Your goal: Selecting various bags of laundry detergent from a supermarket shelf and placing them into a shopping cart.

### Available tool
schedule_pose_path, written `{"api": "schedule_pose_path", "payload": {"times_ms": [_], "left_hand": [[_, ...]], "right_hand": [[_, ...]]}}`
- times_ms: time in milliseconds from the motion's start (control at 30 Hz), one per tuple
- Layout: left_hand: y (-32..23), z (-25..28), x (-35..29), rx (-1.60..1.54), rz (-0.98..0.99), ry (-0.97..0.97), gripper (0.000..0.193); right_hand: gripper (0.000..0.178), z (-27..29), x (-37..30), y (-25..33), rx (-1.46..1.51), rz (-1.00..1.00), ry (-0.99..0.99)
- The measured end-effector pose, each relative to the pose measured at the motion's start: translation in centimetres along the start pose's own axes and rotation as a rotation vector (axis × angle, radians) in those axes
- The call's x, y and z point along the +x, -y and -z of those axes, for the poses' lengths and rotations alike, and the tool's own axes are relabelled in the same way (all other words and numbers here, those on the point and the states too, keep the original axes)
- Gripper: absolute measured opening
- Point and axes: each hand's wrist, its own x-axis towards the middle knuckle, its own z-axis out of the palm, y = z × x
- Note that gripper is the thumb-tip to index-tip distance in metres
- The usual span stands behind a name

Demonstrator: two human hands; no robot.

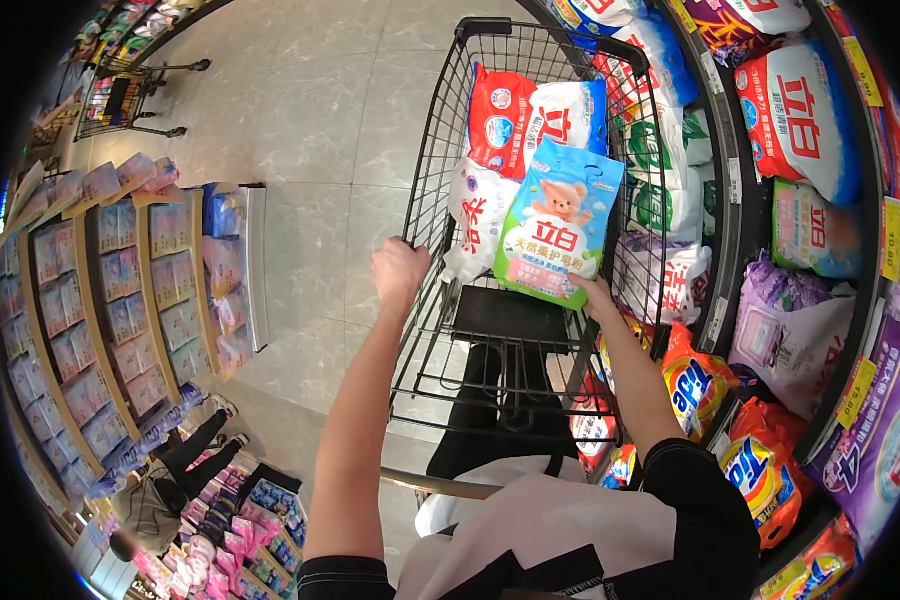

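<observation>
My right hand (596,297) grips the lower right corner of a blue and green bag of washing powder (562,222) with a teddy bear printed on it. The bag lies tilted over the load in the black wire shopping cart (440,130). Beneath and beyond it are a red, white and blue detergent bag (500,120) and a white detergent bag (473,215), partly covered. My left hand (400,270) is closed on the cart's left side rim. The fingertips of both hands are partly hidden.
Shelves of detergent bags (798,110) run close along the cart's right side, with orange bags (765,470) low near my right arm. Racks of packaged goods (120,310) stand left. A person (155,495) is at the lower left; another cart (120,100) stands far left.
</observation>
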Motion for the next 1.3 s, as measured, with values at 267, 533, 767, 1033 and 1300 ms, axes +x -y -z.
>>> {"api": "schedule_pose_path", "payload": {"times_ms": [267, 533, 767, 1033, 1300], "left_hand": [[0.9, -0.1, -0.4, -0.01, -0.022, -0.041, 0.027], [0.8, -0.1, -0.7, 0.023, 0.031, 0.006, 0.028], [1.5, -0.7, -0.5, -0.01, 0.039, -0.016, 0.028], [1.3, -1.0, -0.9, 0.03, 0.047, -0.007, 0.028], [2.0, -1.1, -0.8, 0.009, 0.02, -0.025, 0.028]], "right_hand": [[0.044, -3.0, -1.3, 1.7, -0.263, -0.085, 0.014], [0.038, -9.1, -5.9, 5.2, -0.124, -0.019, -0.049], [0.037, -15.5, -6.7, 11.0, 0.17, 0.177, -0.062], [0.039, -20.4, 0.4, 15.8, 0.461, 0.071, -0.112], [0.037, -22.7, 3.2, 13.9, 0.688, 0.043, 0.236]]}}
